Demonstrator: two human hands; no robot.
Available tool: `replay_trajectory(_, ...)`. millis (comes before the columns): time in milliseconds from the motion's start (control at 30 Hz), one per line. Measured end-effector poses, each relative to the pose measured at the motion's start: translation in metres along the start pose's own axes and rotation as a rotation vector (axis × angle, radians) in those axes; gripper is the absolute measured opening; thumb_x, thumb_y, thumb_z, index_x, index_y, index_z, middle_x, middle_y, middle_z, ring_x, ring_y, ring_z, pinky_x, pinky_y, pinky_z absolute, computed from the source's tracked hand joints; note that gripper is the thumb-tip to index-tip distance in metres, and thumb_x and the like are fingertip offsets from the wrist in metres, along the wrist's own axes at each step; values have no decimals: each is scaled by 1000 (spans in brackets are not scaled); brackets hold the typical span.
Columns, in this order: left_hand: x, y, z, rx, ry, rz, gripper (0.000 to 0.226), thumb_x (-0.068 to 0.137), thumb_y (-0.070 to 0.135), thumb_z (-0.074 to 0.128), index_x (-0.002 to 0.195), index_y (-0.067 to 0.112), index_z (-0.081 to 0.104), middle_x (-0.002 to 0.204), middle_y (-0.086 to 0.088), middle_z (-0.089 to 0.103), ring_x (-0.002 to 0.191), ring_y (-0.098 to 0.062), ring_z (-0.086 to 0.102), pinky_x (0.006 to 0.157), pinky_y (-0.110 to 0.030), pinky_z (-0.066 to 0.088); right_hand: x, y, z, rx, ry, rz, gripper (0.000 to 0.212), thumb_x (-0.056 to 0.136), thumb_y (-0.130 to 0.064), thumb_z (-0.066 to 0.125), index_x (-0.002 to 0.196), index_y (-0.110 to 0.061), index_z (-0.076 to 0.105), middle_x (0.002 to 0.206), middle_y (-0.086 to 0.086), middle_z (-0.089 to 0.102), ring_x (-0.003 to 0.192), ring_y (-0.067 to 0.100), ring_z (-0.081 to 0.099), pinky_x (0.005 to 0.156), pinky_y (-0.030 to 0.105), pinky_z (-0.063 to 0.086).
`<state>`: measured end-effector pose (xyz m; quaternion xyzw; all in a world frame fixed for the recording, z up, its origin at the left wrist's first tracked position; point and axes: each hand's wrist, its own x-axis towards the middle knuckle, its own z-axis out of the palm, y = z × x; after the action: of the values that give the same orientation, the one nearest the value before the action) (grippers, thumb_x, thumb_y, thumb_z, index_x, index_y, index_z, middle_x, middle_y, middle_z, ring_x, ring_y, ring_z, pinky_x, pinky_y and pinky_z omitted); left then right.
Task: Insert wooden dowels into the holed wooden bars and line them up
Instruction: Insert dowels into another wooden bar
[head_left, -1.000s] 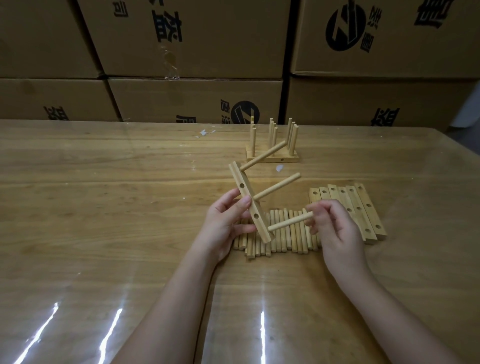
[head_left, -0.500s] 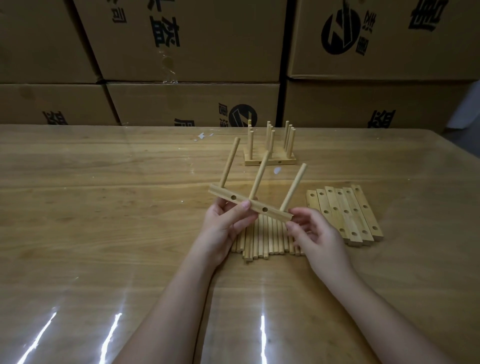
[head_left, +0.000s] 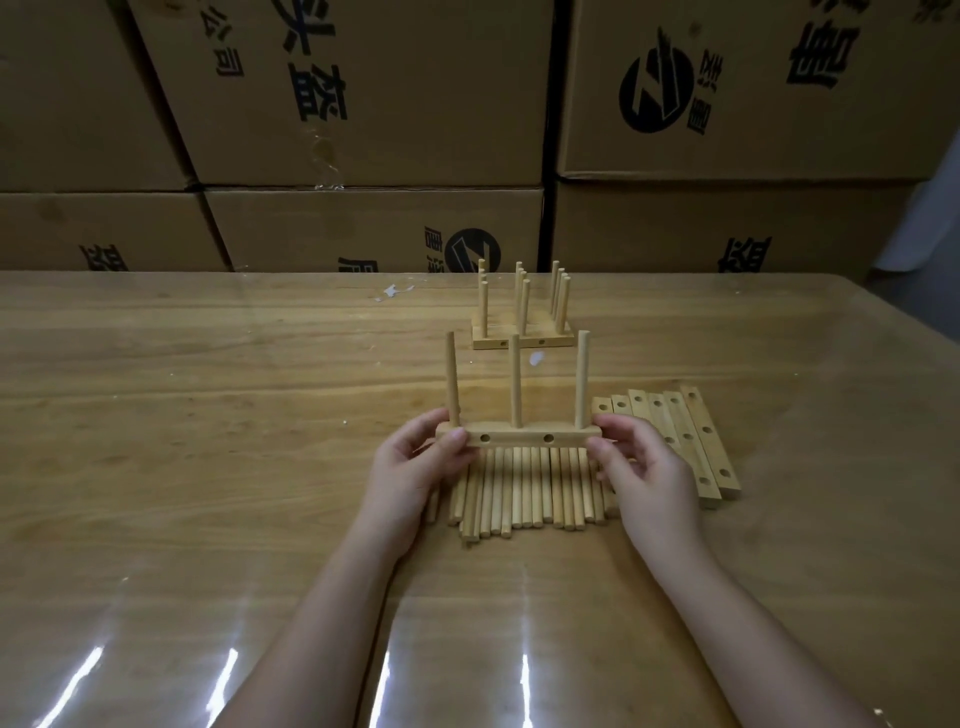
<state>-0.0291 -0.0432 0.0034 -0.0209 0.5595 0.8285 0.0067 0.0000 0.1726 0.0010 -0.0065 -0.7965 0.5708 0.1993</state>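
Bare surface (head_left: 182, 519) is stretching wide nearer than the bar (head_left: 519, 437). Loose dowels (head_left: 519, 493) are lying in a row just before it. The left hand (head_left: 415, 467) and right hand (head_left: 644, 467) are pinching the bar's two ends, its three dowels (head_left: 516, 384) standing upright. Spare bars (head_left: 691, 441) are lying just right of it. Finished bars (head_left: 524, 340) are standing beyond it, near the far edge.

Head-worn view — forward and down, close over the table (head_left: 208, 415).
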Motion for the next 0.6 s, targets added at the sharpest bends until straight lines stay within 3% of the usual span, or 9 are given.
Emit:
replay_trajectory(67,-5,1,2,245,11,32,36,80,15,69,114,23,60,98,-1,74,91,-13,70,74,-19,55,1,1,-2,-40,15,-16,26,87,-29,61,93,-53,56,92,-25,64,82,-7,59,66,19,49)
replay_trajectory(167,-9,8,2,711,-39,145,43,87,20,66,128,23,54,119,6,60,106,-6,58,89,-19,46,2,5,-4,-76,51,-14,21,86,-33,60,92,-52,56,97,-19,63,86,-7,57,64,14,42)
replay_trajectory(300,-4,20,5,1103,-46,244,33,86,21,69,118,16,64,111,7,60,110,-12,52,97,-29,43,4,8,-5,-99,57,-10,19,85,-34,59,97,-48,57,100,-11,62,86,-2,56,63,14,42)
replay_trajectory(433,5,26,10,1138,-61,251,36,85,20,70,120,14,63,108,8,58,101,-8,54,84,-18,41,4,7,-4,-114,56,-22,24,86,-27,62,107,-38,57,97,-15,61,84,-3,55,61,12,43)
replay_trajectory(600,47,38,17,1143,-71,251,45,85,20,69,128,11,57,122,-4,63,103,-8,52,88,-21,40,4,6,-4,-151,128,-27,23,89,-22,58,110,-30,54,101,-14,53,80,-1,54,55,13,45)
